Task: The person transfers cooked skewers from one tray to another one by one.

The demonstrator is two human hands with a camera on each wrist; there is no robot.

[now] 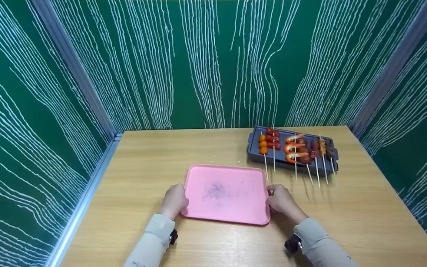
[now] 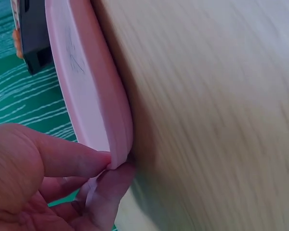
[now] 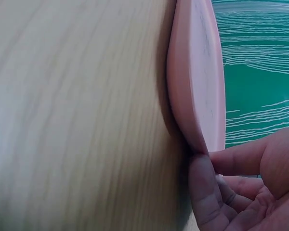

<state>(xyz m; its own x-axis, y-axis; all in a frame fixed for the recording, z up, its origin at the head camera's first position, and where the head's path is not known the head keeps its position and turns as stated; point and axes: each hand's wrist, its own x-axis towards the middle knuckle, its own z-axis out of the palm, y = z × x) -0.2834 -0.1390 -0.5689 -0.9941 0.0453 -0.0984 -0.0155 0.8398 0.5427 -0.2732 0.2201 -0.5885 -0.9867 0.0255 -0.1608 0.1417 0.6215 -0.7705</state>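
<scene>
A pink rectangular tray (image 1: pixel 232 200) with a raised rim and dark scuffs in its middle is at the front centre of the table. My left hand (image 1: pixel 175 200) pinches its left edge, thumb on the rim and fingers curled underneath, as the left wrist view shows with the tray (image 2: pixel 113 106) and the hand (image 2: pixel 53 178). On the opposite edge my right hand (image 1: pixel 282 200) grips the same way; in the right wrist view its thumb and fingers (image 3: pixel 204 187) close on the tray rim (image 3: pixel 180 82). The tray lies close over the tabletop, a shadow along its edge.
Behind the tray to the right stands a dark grey grill plate (image 1: pixel 284 134) bearing several skewers, among them shrimp (image 1: pixel 294 147), red pieces (image 1: pixel 272 139) and orange balls (image 1: pixel 262 144). Their sticks jut over its front edge. Green walls with white lines (image 1: pixel 232 74) enclose the wooden table (image 1: pixel 154 155).
</scene>
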